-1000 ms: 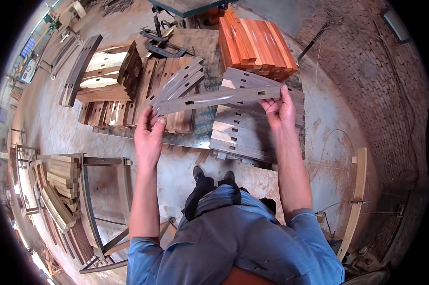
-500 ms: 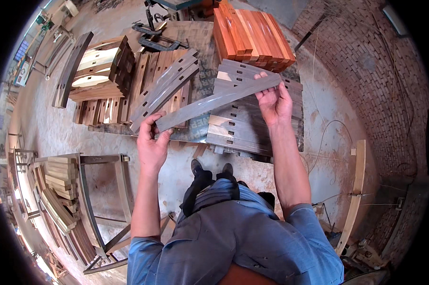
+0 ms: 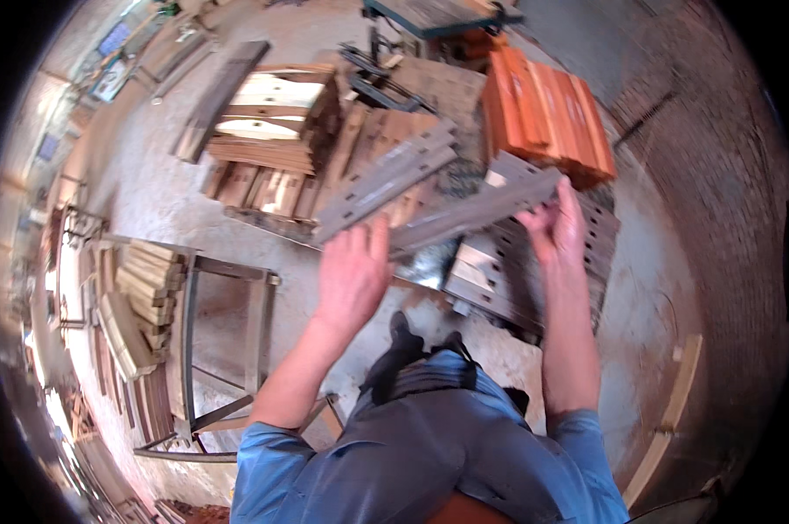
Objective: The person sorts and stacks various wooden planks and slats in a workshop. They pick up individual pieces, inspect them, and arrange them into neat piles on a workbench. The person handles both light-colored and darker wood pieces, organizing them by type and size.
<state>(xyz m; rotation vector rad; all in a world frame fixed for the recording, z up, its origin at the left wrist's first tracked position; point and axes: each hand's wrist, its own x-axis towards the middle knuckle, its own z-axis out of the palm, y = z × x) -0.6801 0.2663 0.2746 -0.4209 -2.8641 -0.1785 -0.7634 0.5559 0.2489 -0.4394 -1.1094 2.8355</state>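
A long grey-brown wooden slat [image 3: 477,210] spans my two hands, slanting up to the right above the worktable. My right hand [image 3: 556,231] grips its far right end, the fingers bent around it. At the slat's lower left end is my left hand [image 3: 353,272], its back turned up and its fingers closed at that end; the thumb is hidden. Just beyond my left fingers, slotted grey slats [image 3: 386,179] lie slanted over a row of brown slats [image 3: 416,131]. Under my right hand is a layer of slotted grey slats [image 3: 482,271], partly covered by the held slat.
Orange-red boards [image 3: 547,113] are stacked at the back right. Black clamps [image 3: 377,83] lie at the back. A stack of pale and brown slats [image 3: 272,109] stands at the left, with a dark board [image 3: 220,100] beside it. A metal frame rack [image 3: 224,266] holds timber at the lower left.
The whole view has shifted, putting the table farther right. My left hand has rolled from palm-side to back-side up at the slat's end. My right hand keeps its grip.
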